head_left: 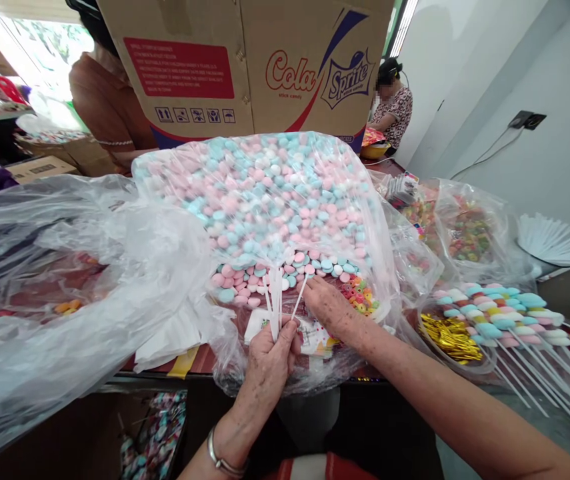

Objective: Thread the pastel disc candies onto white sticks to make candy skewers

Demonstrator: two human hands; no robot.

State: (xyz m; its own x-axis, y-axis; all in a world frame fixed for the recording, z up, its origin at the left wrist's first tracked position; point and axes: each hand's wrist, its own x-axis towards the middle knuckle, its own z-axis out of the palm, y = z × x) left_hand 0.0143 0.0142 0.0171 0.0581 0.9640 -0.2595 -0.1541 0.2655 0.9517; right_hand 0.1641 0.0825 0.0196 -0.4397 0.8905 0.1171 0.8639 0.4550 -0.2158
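My left hand [275, 347] is closed around several thin white sticks [275, 303], which point up and away from me. One stick leans right, its tip close to the fingertips of my right hand [332, 307]. Those fingers are bent together at the near edge of the loose candies, and what they pinch is hidden. The pink, blue and white round candies [245, 280] spill from a large clear plastic bag [265, 193] full of the same. Colourful ring candies [359, 293] lie just right of my right hand. Below the sticks are small printed packets [315, 337].
Finished candy skewers [505, 313] lie at right beside a bowl of gold twist ties [449, 337]. White sticks [559, 240] fan out behind them. Crumpled plastic [165, 267] covers the left. A large carton [255, 67] stands behind the bag. Two people work beyond.
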